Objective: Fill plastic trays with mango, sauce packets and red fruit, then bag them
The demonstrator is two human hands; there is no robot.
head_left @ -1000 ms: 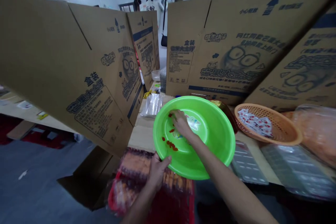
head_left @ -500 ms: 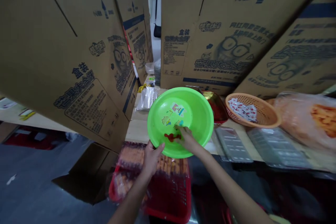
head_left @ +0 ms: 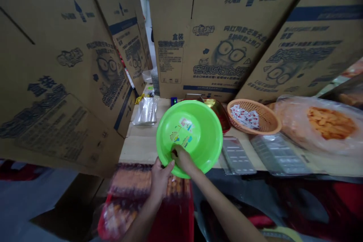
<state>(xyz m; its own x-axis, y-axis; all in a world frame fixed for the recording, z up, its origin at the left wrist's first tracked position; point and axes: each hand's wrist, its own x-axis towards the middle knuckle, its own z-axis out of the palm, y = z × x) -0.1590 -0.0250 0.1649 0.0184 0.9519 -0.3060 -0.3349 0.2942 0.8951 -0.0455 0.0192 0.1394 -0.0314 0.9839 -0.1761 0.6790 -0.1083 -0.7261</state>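
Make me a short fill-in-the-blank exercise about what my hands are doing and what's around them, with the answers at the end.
1. The left hand grips the rim of the ____ basin.
2. The right hand is ____ the basin, not outside it.
3. White packets lie in the ____ basket.
4. Seen from the person, the basket is to the ____ of the basin.

Missing words: green; inside; orange; right.

One head-worn view looks forward and down (fairly near) at the basin (head_left: pixel 208 132)
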